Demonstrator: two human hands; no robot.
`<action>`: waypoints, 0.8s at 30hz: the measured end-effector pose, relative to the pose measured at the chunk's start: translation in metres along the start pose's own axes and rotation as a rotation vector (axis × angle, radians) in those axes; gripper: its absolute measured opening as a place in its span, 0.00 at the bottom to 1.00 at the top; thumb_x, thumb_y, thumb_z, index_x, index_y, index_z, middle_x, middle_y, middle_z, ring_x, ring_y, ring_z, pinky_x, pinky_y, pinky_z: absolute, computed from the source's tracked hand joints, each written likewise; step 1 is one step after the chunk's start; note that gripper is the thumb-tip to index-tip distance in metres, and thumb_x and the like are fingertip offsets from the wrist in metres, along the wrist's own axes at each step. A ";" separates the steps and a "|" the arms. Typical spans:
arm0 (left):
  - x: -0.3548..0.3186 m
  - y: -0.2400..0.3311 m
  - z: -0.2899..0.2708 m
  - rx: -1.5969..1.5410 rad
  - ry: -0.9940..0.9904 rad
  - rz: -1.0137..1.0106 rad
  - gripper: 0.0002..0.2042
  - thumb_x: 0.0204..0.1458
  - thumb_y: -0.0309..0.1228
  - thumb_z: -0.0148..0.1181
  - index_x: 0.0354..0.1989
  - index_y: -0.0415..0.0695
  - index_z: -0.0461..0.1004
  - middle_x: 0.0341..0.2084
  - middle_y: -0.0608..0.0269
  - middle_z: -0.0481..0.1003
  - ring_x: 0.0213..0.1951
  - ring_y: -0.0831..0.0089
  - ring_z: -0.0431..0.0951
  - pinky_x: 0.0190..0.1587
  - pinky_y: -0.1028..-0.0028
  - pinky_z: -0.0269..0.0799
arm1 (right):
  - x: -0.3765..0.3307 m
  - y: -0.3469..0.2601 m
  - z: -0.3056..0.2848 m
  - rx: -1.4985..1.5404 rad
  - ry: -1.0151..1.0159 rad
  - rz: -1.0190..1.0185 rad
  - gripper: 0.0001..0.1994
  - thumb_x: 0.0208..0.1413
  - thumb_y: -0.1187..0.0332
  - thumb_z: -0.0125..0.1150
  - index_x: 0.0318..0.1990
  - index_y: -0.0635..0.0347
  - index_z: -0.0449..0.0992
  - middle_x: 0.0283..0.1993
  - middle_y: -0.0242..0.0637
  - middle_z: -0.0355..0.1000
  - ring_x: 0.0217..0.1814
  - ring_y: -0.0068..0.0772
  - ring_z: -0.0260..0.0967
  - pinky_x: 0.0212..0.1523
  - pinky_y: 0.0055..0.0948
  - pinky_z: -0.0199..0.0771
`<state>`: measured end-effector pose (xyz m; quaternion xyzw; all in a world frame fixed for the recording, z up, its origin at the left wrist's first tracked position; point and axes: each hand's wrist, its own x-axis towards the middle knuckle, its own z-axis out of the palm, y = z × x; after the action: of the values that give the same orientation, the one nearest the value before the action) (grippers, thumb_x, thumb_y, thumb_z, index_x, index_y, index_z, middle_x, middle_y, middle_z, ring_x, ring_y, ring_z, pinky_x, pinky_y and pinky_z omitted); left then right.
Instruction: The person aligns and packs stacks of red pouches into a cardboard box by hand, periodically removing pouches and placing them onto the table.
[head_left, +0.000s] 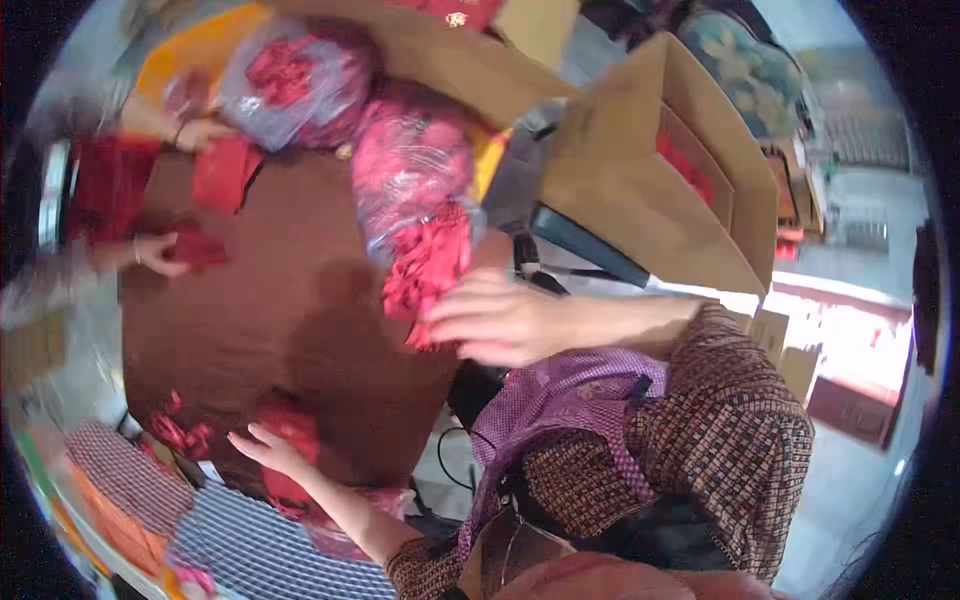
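My right hand [490, 318] is at the mouth of a clear plastic bag [410, 165], over a heap of small red fabric pieces [425, 262] spilling from it. Motion smears its fingers; red shows at the fingertips, but whether they grip a piece I cannot tell. My left hand [268, 450] is stretched out with fingers apart, holding nothing, low over the near side of the brown table [260, 330]. Beside and partly beneath it lies a red pouch-like item [292, 432]. Left of that hand sits a small tangle of red pieces [180, 428].
Across the table at left, another person's hands [160, 255] handle flat red items [222, 172]. A second plastic bag of red pieces [295, 85] stands at the back. An open cardboard box [620, 170] is at right. Checked cloths [255, 535] lie at the lower left.
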<state>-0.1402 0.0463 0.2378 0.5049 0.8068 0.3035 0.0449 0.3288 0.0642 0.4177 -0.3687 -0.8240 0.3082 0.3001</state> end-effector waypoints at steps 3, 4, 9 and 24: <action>0.020 0.169 -0.001 -0.170 -0.116 0.152 0.23 0.62 0.33 0.47 0.62 0.34 0.59 0.61 0.44 0.61 0.63 0.56 0.61 0.64 0.65 0.55 | -0.069 -0.007 -0.132 -0.378 0.247 0.136 0.11 0.47 0.73 0.60 0.41 0.62 0.76 0.44 0.42 0.73 0.48 0.42 0.70 0.49 0.40 0.67; 0.013 0.240 -0.004 -0.251 -0.154 0.225 0.22 0.62 0.31 0.46 0.62 0.34 0.59 0.60 0.46 0.62 0.62 0.57 0.62 0.64 0.66 0.56 | -0.096 -0.006 -0.174 -0.442 0.432 0.173 0.11 0.46 0.76 0.59 0.39 0.63 0.76 0.43 0.42 0.74 0.46 0.41 0.71 0.47 0.38 0.69; -0.060 0.530 -0.001 -0.664 -0.383 0.606 0.18 0.58 0.22 0.45 0.58 0.34 0.65 0.55 0.51 0.69 0.56 0.65 0.68 0.60 0.68 0.60 | -0.250 0.093 -0.318 -0.177 0.971 0.738 0.11 0.57 0.72 0.56 0.46 0.65 0.76 0.46 0.37 0.75 0.49 0.26 0.71 0.52 0.25 0.69; -0.380 0.769 0.384 0.417 -1.178 1.403 0.28 0.55 0.45 0.54 0.59 0.39 0.61 0.63 0.50 0.57 0.65 0.54 0.55 0.62 0.51 0.55 | -0.405 0.420 -0.293 -0.187 0.827 0.920 0.13 0.54 0.69 0.52 0.45 0.58 0.77 0.47 0.44 0.75 0.52 0.46 0.71 0.55 0.39 0.68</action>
<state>0.7962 0.1320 0.2486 0.9460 0.2035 -0.1940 0.1615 0.9398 0.0529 0.1875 -0.7991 -0.4201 0.1644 0.3975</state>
